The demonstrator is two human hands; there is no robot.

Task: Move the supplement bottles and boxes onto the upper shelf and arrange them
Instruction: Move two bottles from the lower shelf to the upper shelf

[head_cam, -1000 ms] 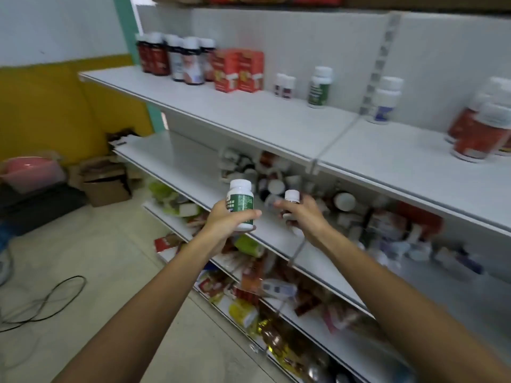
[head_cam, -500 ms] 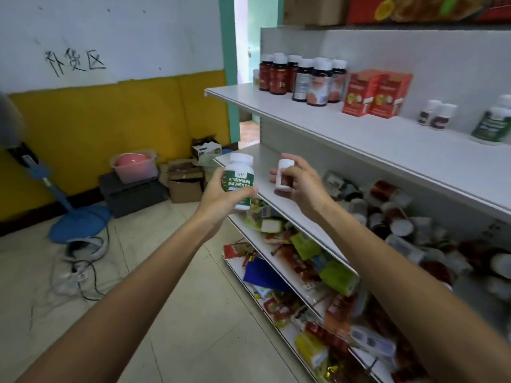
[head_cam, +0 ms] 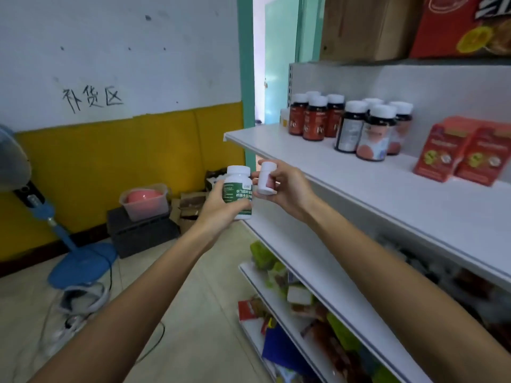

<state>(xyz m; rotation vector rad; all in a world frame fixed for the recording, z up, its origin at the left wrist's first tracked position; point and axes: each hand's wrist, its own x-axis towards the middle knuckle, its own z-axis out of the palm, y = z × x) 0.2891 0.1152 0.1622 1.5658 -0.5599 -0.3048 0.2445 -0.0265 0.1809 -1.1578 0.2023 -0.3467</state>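
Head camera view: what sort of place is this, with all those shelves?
Probably a small shop's restocking corner. A white metal shelf carries rows of dark brown white-capped supplement bottles and red cardboard boxes, packaged goods crowd the lower shelves, and black handwritten characters on the white wall read "restocking area".

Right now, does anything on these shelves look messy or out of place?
Yes. The upper shelf is neat: bottles and red boxes stand upright. Below it things look odd: colourful packets lie jumbled and leaning in heaps rather than in rows.
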